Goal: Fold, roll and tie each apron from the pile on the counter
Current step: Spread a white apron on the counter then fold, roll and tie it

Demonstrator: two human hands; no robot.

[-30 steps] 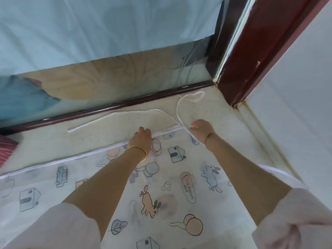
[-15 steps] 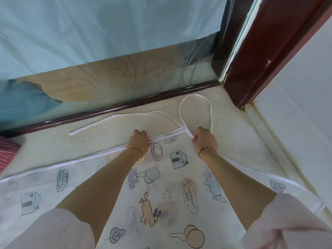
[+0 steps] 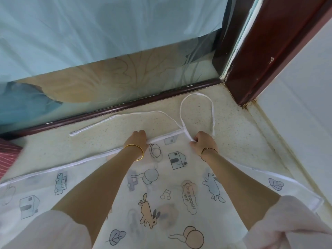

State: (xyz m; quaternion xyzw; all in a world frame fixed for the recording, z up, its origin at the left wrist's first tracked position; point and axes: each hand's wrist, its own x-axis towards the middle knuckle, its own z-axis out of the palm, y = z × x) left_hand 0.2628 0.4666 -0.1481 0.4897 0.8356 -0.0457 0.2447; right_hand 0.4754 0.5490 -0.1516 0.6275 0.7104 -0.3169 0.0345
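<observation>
We hold the apron flat on the surface, left hand pinching its top hem. Right hand pinches the neck loop at its base, probably to tuck it inward.

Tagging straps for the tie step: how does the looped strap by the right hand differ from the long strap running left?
Shape: the looped strap curves into an arch; the long strap lies nearly straight, ending free. Contact: the right hand pinches the looped strap's base; no hand touches the long strap. Both are white, flat on the counter, meeting at the apron corner.
</observation>
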